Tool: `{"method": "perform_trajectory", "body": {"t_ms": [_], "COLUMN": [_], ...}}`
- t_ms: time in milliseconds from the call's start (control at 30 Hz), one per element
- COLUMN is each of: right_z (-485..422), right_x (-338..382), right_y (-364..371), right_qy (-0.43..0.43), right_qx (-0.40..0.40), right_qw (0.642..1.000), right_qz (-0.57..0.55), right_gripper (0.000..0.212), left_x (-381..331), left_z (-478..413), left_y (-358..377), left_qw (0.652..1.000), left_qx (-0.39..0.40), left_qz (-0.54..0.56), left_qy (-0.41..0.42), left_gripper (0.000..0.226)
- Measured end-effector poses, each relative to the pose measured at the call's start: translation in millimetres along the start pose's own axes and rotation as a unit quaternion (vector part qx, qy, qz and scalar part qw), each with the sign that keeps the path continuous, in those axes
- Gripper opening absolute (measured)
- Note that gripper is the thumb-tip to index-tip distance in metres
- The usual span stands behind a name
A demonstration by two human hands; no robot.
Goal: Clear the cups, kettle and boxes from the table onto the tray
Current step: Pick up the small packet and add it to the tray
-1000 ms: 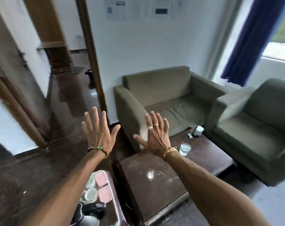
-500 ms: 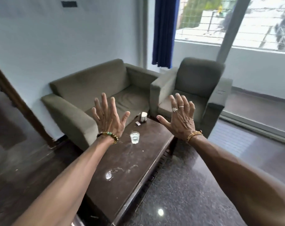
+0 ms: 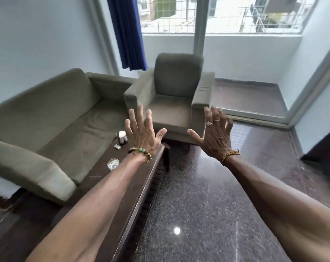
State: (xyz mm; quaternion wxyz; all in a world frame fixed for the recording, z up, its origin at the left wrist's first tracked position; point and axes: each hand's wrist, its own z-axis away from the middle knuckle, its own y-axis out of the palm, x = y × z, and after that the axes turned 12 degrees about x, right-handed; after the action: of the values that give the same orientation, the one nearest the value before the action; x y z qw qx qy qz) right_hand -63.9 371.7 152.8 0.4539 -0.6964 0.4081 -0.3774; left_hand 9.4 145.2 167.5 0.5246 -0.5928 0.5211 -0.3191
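Glass cup (image 3: 113, 164) on table (image 3: 120, 154), left of splayed left hand (image 3: 143, 133); not touching

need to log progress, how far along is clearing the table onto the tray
Done: nothing can be confirmed, because the tray is out of view. In hand: nothing; the left hand and right hand are raised with fingers spread, both empty. Left: a glass, a white-topped cup and a small packet sit on the table.
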Motion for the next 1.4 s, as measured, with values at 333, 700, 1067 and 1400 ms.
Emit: {"method": "perform_trajectory", "body": {"t_ms": [333,700,1067,1400], "right_z": [-13.4,-89.8,-166.8,-271.9], "right_x": [-62.8,-107.5,-168.3,-190.2], "right_y": [33.8,32.7,97.1,110.9], "right_qy": [0.087,0.151,0.101,0.056], "right_qx": [0.062,0.034,0.113,0.1], "right_qw": [0.993,0.986,0.987,0.993], "right_qz": [0.055,0.055,0.053,0.038], "right_gripper": [0.1,0.098,0.103,0.097], "left_x": [-79.8,-123.5,-136.0,-149.4], "left_z": [-62.9,-159.7,-223.3,-304.9], "left_y": [67.0,84.3,150.1,157.8], "left_qw": [0.992,0.984,0.977,0.991], "left_qx": [0.075,0.081,0.149,0.099], "left_qz": [0.009,0.012,-0.024,-0.007], "left_qy": [0.103,0.159,0.152,0.085], "left_gripper": [0.087,0.086,0.078,0.079]}}
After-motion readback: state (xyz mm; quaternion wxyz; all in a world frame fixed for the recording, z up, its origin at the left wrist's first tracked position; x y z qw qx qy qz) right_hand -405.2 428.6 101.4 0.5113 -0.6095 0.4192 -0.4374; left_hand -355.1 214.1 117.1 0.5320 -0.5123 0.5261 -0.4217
